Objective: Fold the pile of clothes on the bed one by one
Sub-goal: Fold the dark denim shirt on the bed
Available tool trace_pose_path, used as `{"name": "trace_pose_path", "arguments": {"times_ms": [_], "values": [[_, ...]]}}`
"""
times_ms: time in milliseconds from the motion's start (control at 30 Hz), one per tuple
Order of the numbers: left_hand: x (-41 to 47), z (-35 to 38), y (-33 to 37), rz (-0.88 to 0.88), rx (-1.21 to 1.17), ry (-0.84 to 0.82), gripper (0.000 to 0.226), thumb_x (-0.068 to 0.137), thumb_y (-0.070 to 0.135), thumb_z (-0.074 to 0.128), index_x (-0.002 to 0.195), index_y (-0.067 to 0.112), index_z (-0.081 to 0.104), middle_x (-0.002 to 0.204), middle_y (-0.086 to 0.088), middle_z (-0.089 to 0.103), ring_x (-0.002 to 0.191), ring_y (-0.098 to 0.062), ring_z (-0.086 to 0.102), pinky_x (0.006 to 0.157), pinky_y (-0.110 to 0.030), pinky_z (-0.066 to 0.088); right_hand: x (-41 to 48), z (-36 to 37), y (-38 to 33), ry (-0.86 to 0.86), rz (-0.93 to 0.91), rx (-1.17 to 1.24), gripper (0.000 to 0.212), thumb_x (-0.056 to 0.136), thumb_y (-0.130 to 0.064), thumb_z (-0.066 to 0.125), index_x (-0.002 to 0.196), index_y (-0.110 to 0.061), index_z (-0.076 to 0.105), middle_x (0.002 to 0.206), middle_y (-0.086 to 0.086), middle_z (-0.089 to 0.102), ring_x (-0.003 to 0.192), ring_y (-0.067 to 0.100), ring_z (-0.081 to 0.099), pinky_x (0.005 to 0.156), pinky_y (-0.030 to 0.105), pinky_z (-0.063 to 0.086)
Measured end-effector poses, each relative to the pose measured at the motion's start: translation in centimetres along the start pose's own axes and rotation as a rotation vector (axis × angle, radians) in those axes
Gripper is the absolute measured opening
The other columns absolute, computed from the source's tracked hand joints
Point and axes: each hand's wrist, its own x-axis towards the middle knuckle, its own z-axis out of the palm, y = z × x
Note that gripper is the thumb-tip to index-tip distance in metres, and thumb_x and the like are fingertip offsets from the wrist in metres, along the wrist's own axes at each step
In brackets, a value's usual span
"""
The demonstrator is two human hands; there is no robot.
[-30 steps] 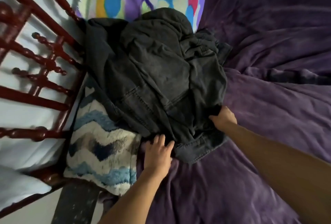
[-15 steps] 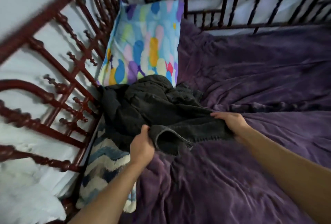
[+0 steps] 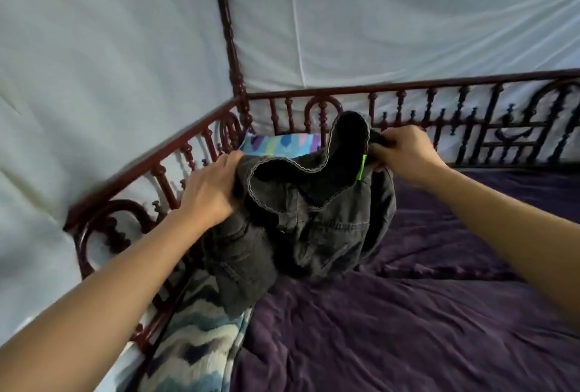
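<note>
We hold the dark denim piece [image 3: 314,234] up over the purple blanket [image 3: 392,335]. Our left hand [image 3: 210,190] and right hand [image 3: 405,153] both grip its top edge. Nothing looks folded yet.

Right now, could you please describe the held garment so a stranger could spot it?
Find the purple blanket by the dark-red bed rail. Above it, the left hand and right hand hold a charcoal denim garment; its neon-green tag is unique.

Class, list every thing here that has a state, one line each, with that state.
Purple plush blanket: spread, wrinkled.
Dark grey denim garment: unfolded, held up by its top edge, lower end on the blanket.
Left hand: grips the garment's edge.
Right hand: grips the garment's edge.
Multicoloured pillow: mostly hidden behind the garment.
</note>
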Motion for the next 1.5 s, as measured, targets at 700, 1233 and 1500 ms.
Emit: {"name": "trace_pose_path", "arguments": {"times_ms": [700, 1233, 1500], "values": [[11.6, -8.7, -7.3, 0.503, -0.415, -0.026, 0.048, 0.07, 0.075, 0.055, 0.061, 0.028, 0.064, 0.058, 0.007, 0.062, 0.054, -0.001, 0.055, 0.057, -0.026, 0.042, -4.1, -9.8, -9.4, 0.479, 0.099, -0.489, 0.042, 0.094, -0.049, 0.041, 0.072, -0.014, 0.047, 0.092, 0.024, 0.062, 0.08, 0.036, 0.053, 0.065, 0.04, 0.039], [17.7, 3.3, 9.8, 0.675, -0.241, 0.163, 0.052, 0.092, 0.061, 0.033, 0.119, 0.025, 0.059, 0.091, -0.016, 0.068, 0.082, -0.035, 0.064, 0.053, -0.032, 0.035, -19.3, -8.3, 1.2, 0.69, 0.472, -0.397, 0.036, 0.091, -0.052, 0.047, 0.068, -0.025, 0.042, 0.068, -0.005, 0.056, 0.072, 0.028, 0.058, 0.061, 0.038, 0.042], [17.1, 9.7, 27.0, 0.647, -0.38, -0.091, 0.025, 0.098, 0.04, 0.036, 0.102, 0.019, 0.05, 0.096, -0.015, 0.064, 0.087, -0.036, 0.06, 0.062, -0.037, 0.037, -24.0, -12.0, 13.7, 0.825, 0.67, -0.391, 0.044, 0.091, -0.057, 0.046, 0.067, -0.02, 0.044, 0.064, -0.007, 0.053, 0.068, 0.027, 0.054, 0.056, 0.035, 0.032]]}}
